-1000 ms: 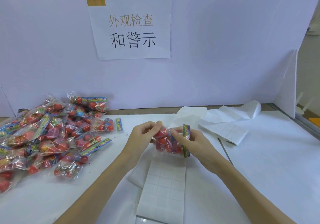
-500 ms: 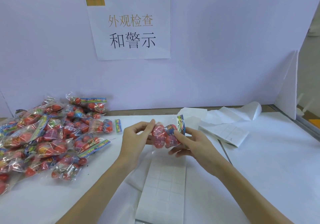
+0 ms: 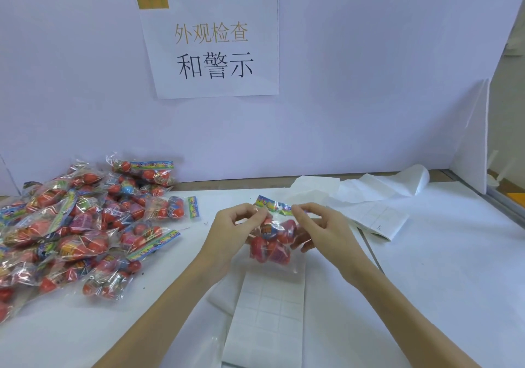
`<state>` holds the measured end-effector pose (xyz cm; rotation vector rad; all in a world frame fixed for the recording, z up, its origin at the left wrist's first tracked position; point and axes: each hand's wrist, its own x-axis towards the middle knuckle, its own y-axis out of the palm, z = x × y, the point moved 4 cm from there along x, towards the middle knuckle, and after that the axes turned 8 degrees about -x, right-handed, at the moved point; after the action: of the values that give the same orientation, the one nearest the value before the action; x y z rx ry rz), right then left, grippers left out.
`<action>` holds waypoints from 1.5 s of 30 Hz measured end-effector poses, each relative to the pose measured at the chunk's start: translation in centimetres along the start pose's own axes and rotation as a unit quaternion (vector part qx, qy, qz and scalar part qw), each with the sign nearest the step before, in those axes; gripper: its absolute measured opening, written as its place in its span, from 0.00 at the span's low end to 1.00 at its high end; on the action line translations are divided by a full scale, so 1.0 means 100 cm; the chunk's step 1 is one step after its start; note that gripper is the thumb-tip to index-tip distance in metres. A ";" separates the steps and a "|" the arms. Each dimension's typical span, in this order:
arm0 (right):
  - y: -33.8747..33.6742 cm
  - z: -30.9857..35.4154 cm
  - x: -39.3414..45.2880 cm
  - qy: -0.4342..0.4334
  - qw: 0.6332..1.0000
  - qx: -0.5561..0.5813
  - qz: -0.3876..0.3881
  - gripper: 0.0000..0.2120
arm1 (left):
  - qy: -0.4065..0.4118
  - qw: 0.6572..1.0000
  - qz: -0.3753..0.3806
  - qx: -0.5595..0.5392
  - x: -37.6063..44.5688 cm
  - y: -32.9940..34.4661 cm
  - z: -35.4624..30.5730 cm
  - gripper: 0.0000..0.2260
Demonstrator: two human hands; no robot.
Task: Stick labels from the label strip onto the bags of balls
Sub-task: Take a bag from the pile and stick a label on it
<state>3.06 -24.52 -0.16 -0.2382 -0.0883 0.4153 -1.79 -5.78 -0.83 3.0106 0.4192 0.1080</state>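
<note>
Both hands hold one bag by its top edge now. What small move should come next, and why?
Probably the right hand should let go and reach down to peel one label from the label strip. The bag hangs from its colourful top, pinched by both hands, above the strip. The left hand alone looks able to hold it.

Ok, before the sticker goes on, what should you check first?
1. Bag of balls held in both hands: ok. The left hand and the right hand pinch it by its colourful top strip.
2. Label strip within reach, flat on the table below the bag: ok.
3. A label already peeled and on a finger: cannot tell.
4. A hand free to peel one: not ok.
5. Pile of bags apart from the work spot: ok.
</note>
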 end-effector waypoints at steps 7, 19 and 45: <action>0.007 -0.003 -0.002 0.028 0.990 0.122 0.066 0.16 | 0.029 0.998 -0.025 -0.041 -0.001 0.001 -0.004 0.04; 0.004 -0.008 0.000 0.029 0.995 0.095 -0.002 0.07 | 0.075 0.996 0.013 0.047 -0.003 0.009 -0.001 0.03; -0.007 0.000 -0.003 0.026 0.991 0.109 -0.066 0.13 | 0.078 0.996 -0.047 -0.007 -0.006 0.004 -0.005 0.10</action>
<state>3.00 -25.24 0.02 -0.0272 -0.0078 0.2832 -2.33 -6.32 -0.32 2.9735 0.5723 0.3377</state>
